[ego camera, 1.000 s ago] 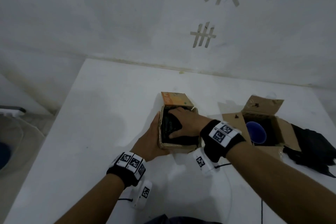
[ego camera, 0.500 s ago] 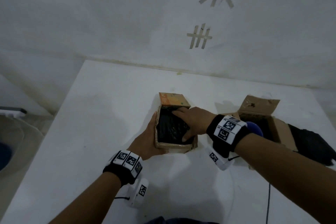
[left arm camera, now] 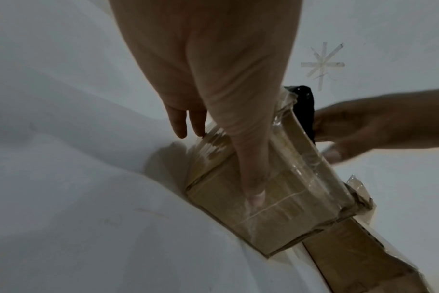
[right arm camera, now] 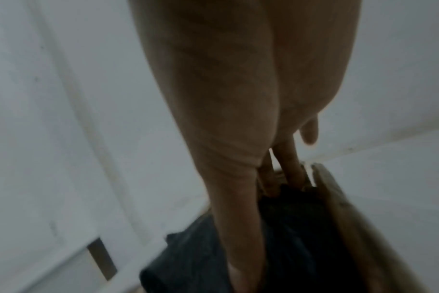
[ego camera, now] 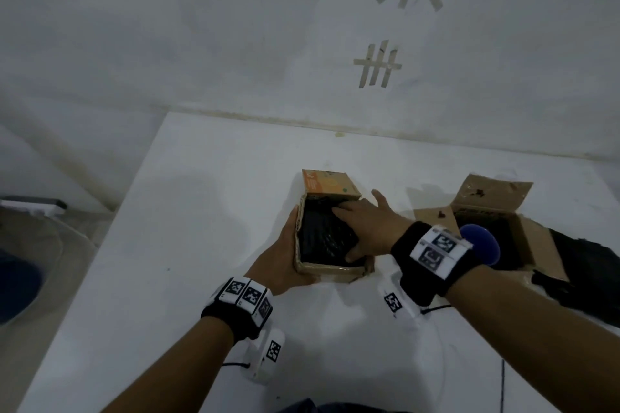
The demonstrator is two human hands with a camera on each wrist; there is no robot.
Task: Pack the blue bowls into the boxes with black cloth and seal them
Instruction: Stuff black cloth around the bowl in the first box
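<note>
A small cardboard box (ego camera: 330, 273) stands mid-table with its orange far flap up and black cloth (ego camera: 318, 238) filling it. My left hand (ego camera: 285, 255) braces its left near corner, thumb straight on the taped near face (left arm camera: 276, 218) and fingers straight down the left side. My right hand (ego camera: 364, 225) lies flat on the cloth with fingers spread, its little finger past the right wall. The right wrist view shows those fingers (right arm camera: 288, 168) on the dark cloth (right arm camera: 301, 228). A blue bowl (ego camera: 483, 246) sits in a second open box (ego camera: 533, 245) to the right.
More black cloth (ego camera: 590, 265) lies heaped at the table's right edge beside the second box. The white table (ego camera: 201, 211) meets the wall at the back and drops off on the left. Cables trail from both wrist cameras near the front edge.
My right hand has come up from pressing deep in the box and now lies spread flat over the cloth, reaching toward the far right corner. The left hand has kept its place on the box.
</note>
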